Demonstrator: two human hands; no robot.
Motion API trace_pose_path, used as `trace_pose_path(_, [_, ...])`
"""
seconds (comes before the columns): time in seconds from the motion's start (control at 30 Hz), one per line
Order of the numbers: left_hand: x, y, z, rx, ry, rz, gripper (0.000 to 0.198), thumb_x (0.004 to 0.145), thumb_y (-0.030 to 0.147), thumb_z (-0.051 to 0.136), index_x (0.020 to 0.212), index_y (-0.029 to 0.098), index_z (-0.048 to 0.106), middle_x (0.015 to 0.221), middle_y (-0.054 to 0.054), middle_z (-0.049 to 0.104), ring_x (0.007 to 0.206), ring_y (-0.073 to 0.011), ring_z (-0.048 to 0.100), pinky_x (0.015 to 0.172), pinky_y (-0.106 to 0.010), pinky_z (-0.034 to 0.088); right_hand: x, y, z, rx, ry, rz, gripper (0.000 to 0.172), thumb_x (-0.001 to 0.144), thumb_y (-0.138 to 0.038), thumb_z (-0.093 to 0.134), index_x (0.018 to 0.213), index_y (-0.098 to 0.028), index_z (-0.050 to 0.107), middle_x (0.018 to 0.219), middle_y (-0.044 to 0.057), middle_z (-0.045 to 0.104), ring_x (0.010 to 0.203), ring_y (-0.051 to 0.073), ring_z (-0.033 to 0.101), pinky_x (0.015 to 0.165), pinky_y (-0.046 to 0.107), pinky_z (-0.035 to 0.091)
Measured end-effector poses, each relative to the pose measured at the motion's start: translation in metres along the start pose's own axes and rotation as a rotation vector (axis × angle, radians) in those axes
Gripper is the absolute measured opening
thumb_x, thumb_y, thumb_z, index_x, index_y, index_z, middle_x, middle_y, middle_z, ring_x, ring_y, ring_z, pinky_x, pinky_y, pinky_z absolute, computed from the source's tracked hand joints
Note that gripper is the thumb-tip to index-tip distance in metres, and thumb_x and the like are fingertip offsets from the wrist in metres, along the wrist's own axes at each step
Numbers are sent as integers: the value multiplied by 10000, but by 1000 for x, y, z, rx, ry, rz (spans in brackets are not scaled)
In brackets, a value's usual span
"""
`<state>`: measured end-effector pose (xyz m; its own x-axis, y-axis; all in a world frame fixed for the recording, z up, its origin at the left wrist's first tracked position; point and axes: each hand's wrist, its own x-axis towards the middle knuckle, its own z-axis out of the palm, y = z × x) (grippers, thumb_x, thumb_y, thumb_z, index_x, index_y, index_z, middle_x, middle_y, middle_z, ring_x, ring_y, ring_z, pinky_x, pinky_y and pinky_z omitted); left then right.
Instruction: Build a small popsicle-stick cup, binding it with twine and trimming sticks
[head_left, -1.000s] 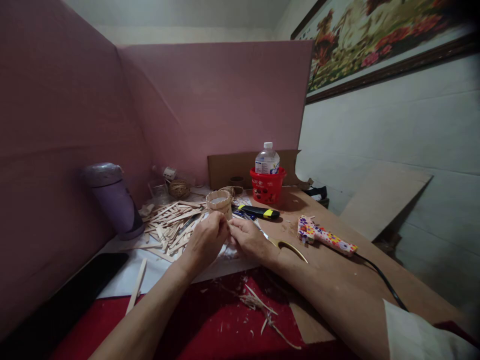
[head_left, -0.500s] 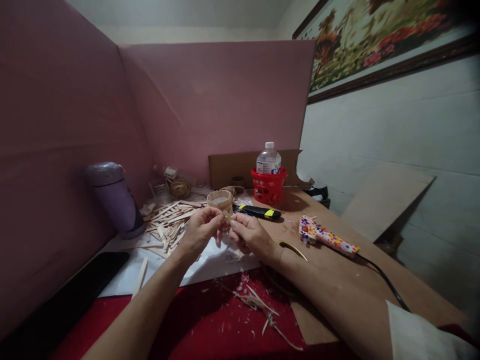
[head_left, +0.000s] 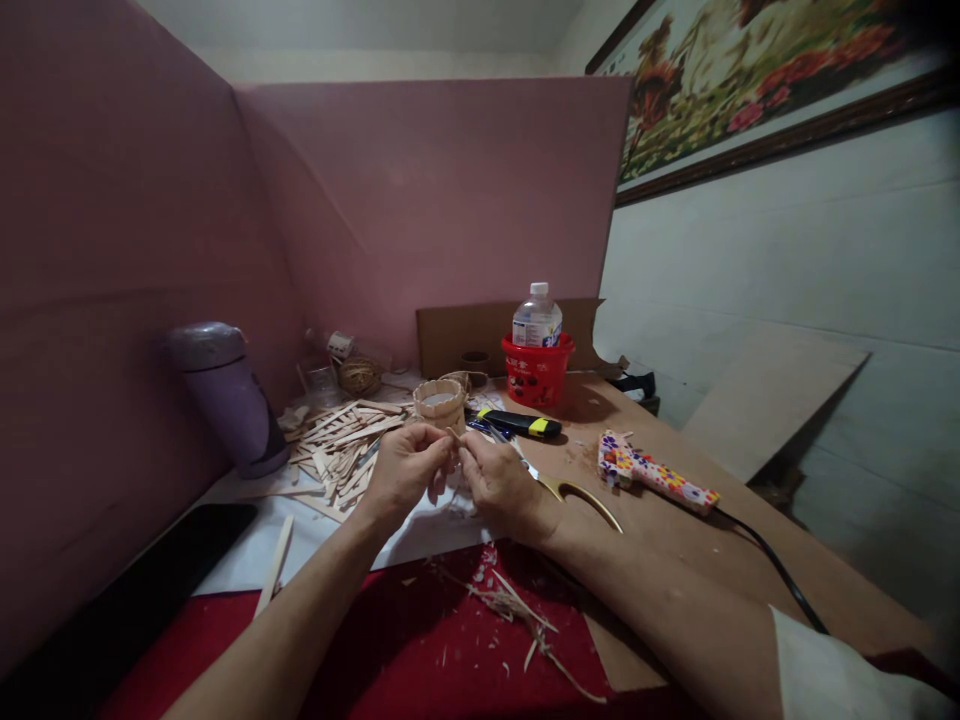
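Observation:
My left hand and my right hand meet in front of me, thumbs and fingers pinched together. Between the fingertips shows a small pale piece, mostly covered; its kind is unclear. Just behind them stands a little round cup of wooden sticks with a scalloped rim. Gold-handled scissors lie beside my right hand, partly hidden by it. A black and yellow utility knife rests beyond. Left of my left hand spreads a heap of wooden craft sticks.
A flower-patterned glue gun lies at right, its cord trailing. Behind are a red bucket holding a plastic bottle and a twine ball. A purple flask stands left. Scraps litter the red cloth.
My right hand has shifted and turned slightly, showing less of the pale piece and more of the scissors. Both hands stay pinched together in about the same place.

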<state>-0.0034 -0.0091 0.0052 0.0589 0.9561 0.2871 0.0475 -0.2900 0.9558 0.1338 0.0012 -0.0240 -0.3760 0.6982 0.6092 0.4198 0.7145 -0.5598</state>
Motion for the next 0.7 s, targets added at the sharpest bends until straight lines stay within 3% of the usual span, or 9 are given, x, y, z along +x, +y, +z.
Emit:
trace_pose_path(0.23, [-1,-4,5,-39,131,-27,125,634,175,589,533,151,520,362,59,504,225,-55,364,216,-153,241,1,-4,1,16,-18,33,168,886,-148,393,738,-185,463,639,5,511,571,133,463,570,256,315])
trace_pose_path(0.37, [2,-4,4,-88,67,-20,163,654,229,625,545,134,550,399,37,534,258,-62,410,258,-163,276,5,-7,-2,100,-40,112,297,930,-169,333,648,-197,419,508,-29,497,480,102,486,522,208,356])
trace_pose_path(0.53, [2,-2,0,-120,-18,-31,233,655,299,682,559,107,592,449,3,573,278,-63,431,281,-173,287,6,-6,-2,112,-31,139,268,917,-148,357,667,-192,440,491,-43,485,455,98,470,512,210,345])
trace_pose_path(0.7, [1,0,1,-136,11,-49,230,627,281,694,522,120,568,430,11,560,261,-71,424,252,-173,264,4,-3,-1,69,-11,77,227,895,-137,396,678,-195,432,571,-31,457,525,114,429,564,249,302])
